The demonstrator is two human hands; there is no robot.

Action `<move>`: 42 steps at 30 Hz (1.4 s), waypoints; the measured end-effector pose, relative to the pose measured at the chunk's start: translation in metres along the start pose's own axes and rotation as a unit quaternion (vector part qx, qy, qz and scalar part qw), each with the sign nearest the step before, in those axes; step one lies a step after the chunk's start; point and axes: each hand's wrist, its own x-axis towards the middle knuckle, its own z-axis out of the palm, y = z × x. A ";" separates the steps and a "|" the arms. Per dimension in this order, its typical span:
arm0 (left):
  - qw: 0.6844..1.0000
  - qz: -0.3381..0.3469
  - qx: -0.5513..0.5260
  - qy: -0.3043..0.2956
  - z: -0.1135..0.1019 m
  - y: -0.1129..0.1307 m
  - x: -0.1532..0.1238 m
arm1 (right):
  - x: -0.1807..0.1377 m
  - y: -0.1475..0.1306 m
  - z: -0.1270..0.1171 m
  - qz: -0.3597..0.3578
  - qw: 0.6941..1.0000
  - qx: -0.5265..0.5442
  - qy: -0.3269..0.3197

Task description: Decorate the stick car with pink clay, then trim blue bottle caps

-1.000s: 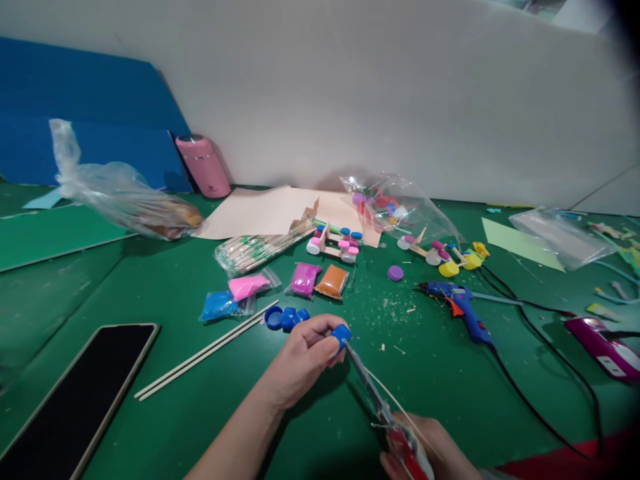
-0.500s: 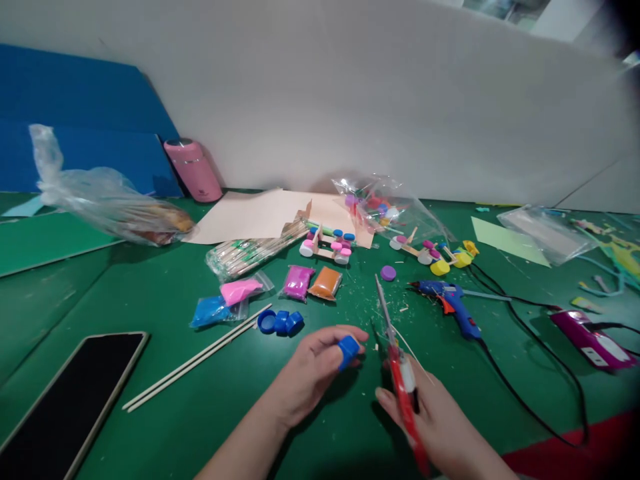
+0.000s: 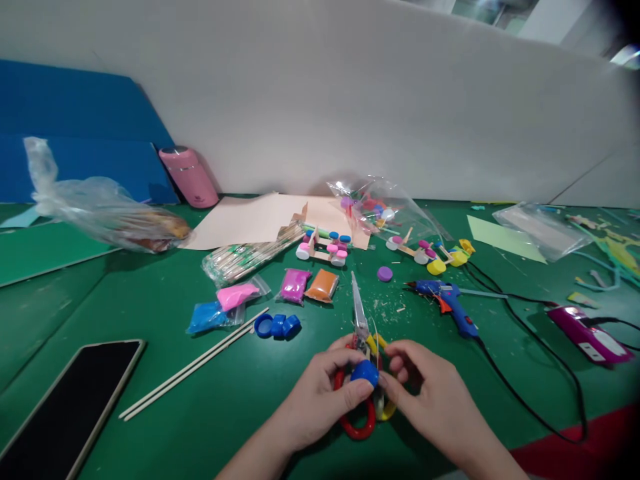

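My left hand (image 3: 325, 390) is closed around a blue bottle cap (image 3: 365, 373), held between thumb and fingers. Close against it, my right hand (image 3: 425, 383) pinches a thin pale stick (image 3: 377, 340) by the cap's right side. Whether the stick touches the cap I cannot tell. Red-handled scissors (image 3: 359, 303) lie on the table under my hands, blades pointing away. A yellow-handled tool (image 3: 387, 410) lies beside them, mostly covered by my fingers. Left of my hands, several blue caps (image 3: 279, 325) sit in a row near two wooden sticks (image 3: 195, 365).
A blue glue gun (image 3: 445, 297) with its black cable lies at right, near a magenta power block (image 3: 590, 335). Small wheeled models (image 3: 323, 250) stand farther back. Clay packets (image 3: 323, 285), a bag of sticks (image 3: 250, 257), a phone (image 3: 75, 400) and a pink flask (image 3: 190, 177) surround the work area.
The scissors have left my right hand and now lie on the table. My two hands have come together at the blue bottle cap, which my left hand still holds.
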 end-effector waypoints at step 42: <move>0.976 -0.065 -0.210 0.009 -0.012 -0.021 -0.072 | 0.078 -0.035 0.006 -0.164 0.977 0.119 0.072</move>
